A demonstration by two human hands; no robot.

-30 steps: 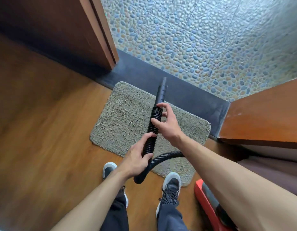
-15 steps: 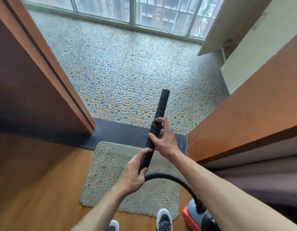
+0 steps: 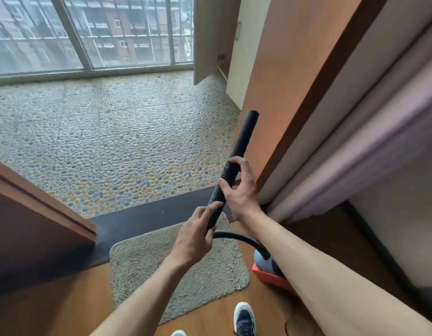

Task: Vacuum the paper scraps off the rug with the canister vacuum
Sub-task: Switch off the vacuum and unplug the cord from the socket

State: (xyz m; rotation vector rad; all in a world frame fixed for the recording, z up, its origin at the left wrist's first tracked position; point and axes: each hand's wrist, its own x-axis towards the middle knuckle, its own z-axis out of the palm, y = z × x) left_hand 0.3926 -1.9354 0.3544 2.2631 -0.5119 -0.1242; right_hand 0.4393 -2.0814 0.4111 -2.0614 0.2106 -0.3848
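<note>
A beige shaggy rug (image 3: pixel 147 267) lies on the wooden floor at the doorway; I see no paper scraps on it. I hold the black vacuum nozzle (image 3: pixel 244 135) up in the air, pointing up and right, well above the rug. My right hand (image 3: pixel 239 187) grips the ribbed hose cuff just below the smooth nozzle. My left hand (image 3: pixel 194 235) grips the ribbed hose (image 3: pixel 216 206) lower down. The hose (image 3: pixel 241 237) curves right and down to the red and grey canister vacuum (image 3: pixel 268 269), partly hidden behind my right forearm.
A dark threshold strip (image 3: pixel 147 214) separates the wood floor from a pebble-tiled balcony floor (image 3: pixel 108 141) with large windows. A wooden door (image 3: pixel 28 214) stands at left, a wooden door frame (image 3: pixel 295 69) at right. My shoe (image 3: pixel 244 318) stands at the rug's near edge.
My view has tilted up and swung, bringing the balcony and windows into sight. Both hands have raised the nozzle off the rug and moved it right, keeping their grips.
</note>
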